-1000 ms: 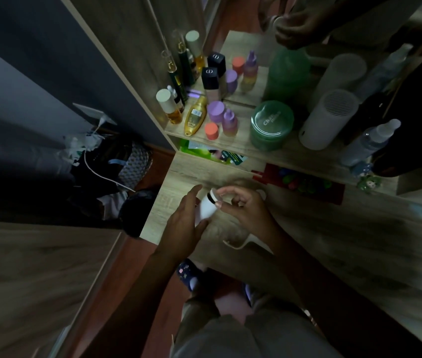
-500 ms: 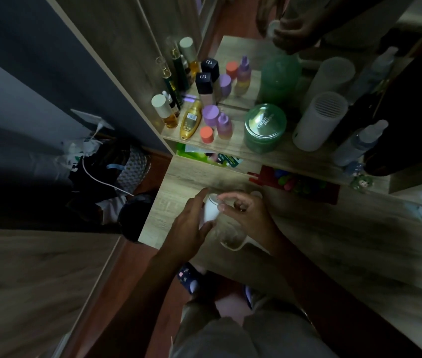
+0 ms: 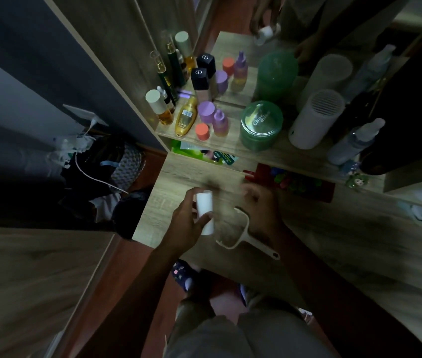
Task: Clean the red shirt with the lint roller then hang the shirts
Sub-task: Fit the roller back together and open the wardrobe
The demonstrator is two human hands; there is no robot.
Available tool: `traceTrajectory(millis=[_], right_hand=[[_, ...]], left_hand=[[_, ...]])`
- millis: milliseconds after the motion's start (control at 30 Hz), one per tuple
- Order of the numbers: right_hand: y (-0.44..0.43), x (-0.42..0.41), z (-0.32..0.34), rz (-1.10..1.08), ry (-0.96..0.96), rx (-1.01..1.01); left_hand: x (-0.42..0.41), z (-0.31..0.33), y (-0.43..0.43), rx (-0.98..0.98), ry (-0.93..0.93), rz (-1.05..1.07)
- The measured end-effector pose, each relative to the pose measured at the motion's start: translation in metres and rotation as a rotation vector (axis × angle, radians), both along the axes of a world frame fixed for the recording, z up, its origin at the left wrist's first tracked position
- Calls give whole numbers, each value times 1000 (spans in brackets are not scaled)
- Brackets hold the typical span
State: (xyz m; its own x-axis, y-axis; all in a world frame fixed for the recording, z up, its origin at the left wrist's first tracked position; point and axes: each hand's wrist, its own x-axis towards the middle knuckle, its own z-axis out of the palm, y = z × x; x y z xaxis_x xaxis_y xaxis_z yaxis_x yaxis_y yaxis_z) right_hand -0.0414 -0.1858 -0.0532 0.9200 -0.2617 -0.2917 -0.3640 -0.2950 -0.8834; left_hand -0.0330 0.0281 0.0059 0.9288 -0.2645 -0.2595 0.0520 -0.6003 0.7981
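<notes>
No red shirt shows in the head view. My left hand (image 3: 188,224) is closed around a white lint roller roll (image 3: 204,209), held upright just above the wooden desk (image 3: 346,241). To its right lies the cream lint roller frame with its handle (image 3: 246,240), flat on the desk, handle pointing right and toward me. My right hand (image 3: 260,202) hovers above the frame's far end, apart from the roll. It is motion-blurred with curled fingers, so I cannot tell whether it holds anything.
A raised shelf (image 3: 269,153) behind the desk carries several bottles, a green jar (image 3: 260,125) and a white cylinder (image 3: 315,120). A mirror behind them reflects my hands. A red box (image 3: 292,180) sits under the shelf. Left of the desk: a dark bag (image 3: 106,171) and a bin (image 3: 133,210).
My right hand has let go of the roll's top end and swung right. The left hand now holds the roll alone, more upright.
</notes>
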Motion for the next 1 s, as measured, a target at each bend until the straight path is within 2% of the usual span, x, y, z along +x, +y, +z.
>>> traceTrajectory(millis=[100, 233, 333, 433, 600, 767, 900, 1000], right_hand=[[-4, 4, -17, 12, 66, -268], [-4, 4, -28, 71, 129, -442], [-5, 5, -38, 89, 173, -479], [-9, 8, -43, 46, 194, -401], [-15, 11, -36, 99, 174, -476], [-15, 11, -21, 60, 93, -269], [-2, 10, 6, -81, 63, 154], [9, 8, 20, 51, 38, 306]], left_hand=[[2, -4, 0, -50, 76, 75], [3, -6, -1, -169, 241, 254], [3, -5, -3, -321, 374, 414], [3, 2, -7, -474, 491, 535], [5, 6, -6, -653, 575, 713], [7, 5, 0, -759, 608, 815], [11, 4, 3, -841, 626, 839], [12, 7, 4, -932, 689, 829]])
